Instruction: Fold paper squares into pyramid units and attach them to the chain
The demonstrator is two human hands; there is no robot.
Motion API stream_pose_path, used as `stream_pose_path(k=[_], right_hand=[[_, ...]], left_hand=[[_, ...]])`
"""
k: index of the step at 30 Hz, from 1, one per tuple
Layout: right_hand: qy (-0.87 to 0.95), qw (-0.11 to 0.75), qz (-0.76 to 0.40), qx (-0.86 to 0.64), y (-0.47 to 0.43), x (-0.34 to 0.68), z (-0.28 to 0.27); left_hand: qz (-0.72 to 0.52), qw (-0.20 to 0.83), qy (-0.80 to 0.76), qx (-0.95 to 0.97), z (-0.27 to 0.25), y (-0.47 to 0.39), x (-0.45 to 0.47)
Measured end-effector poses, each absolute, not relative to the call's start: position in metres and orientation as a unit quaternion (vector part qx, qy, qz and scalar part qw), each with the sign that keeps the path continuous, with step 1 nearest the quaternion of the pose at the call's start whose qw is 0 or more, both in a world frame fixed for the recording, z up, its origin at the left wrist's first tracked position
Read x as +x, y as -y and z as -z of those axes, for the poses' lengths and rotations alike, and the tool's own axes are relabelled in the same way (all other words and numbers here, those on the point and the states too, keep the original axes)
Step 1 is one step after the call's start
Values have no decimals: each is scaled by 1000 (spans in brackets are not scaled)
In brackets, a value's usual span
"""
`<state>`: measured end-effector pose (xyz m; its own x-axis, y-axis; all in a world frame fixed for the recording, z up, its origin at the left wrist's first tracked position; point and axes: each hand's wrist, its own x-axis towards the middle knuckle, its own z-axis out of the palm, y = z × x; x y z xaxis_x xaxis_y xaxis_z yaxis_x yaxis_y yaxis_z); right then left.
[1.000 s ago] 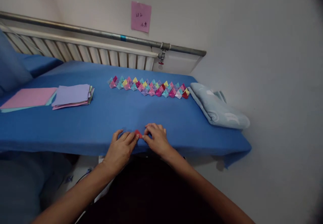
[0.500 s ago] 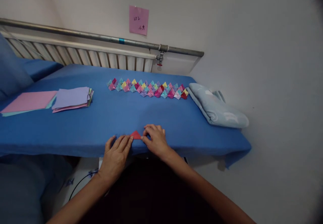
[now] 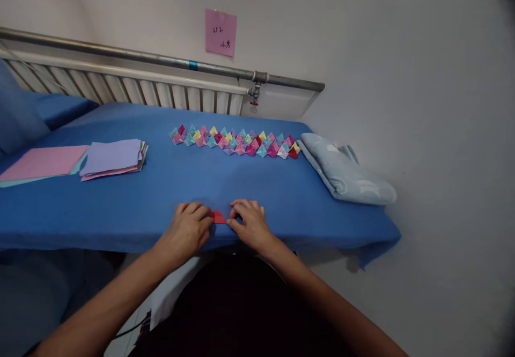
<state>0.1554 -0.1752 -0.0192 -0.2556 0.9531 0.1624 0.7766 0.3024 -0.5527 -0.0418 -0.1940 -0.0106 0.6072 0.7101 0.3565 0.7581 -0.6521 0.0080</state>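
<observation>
A small red piece of folded paper (image 3: 218,217), triangular in outline, lies near the front edge of the blue-covered table (image 3: 177,180). My left hand (image 3: 189,228) has its curled fingers on the paper's left corner and hides part of it. At the right corner, my right hand (image 3: 248,222) pinches the paper between thumb and forefinger, its other fingers curled above. Beyond my hands, several folded paper pieces (image 3: 240,148) in pink, teal, yellow and purple stand close together in rows.
To the left lies a stack of coloured paper sheets (image 3: 110,156), purple on top, beside larger pink sheets (image 3: 44,162). A folded pale blue cloth (image 3: 346,172) rests at the right end. Behind the table are a radiator (image 3: 161,91) and a wall with a pink note (image 3: 221,32).
My left hand has turned and shifted forward, its fingers now bent over the red paper's left corner instead of stretched along it. My right hand has barely moved.
</observation>
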Motion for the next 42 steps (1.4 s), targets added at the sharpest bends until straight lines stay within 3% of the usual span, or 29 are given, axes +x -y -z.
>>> stream_pose_path(k=[9, 17, 26, 31, 36, 42], right_hand=[[760, 261, -200, -561, 177, 156, 17], [714, 346, -268, -547, 172, 161, 14], [689, 396, -292, -533, 173, 164, 18], [648, 457, -318, -521, 175, 164, 19], [639, 463, -344, -509, 188, 156, -2], [696, 461, -292, -466, 200, 140, -21]], left_hand=[[75, -62, 311, -946, 0, 144, -50], [70, -109, 296, -946, -1, 135, -52], [74, -31, 438, -895, -5, 160, -35], [203, -173, 570, -777, -4, 167, -37], [355, -342, 589, -641, -3, 175, -33], [427, -343, 600, -583, -5, 185, -19]])
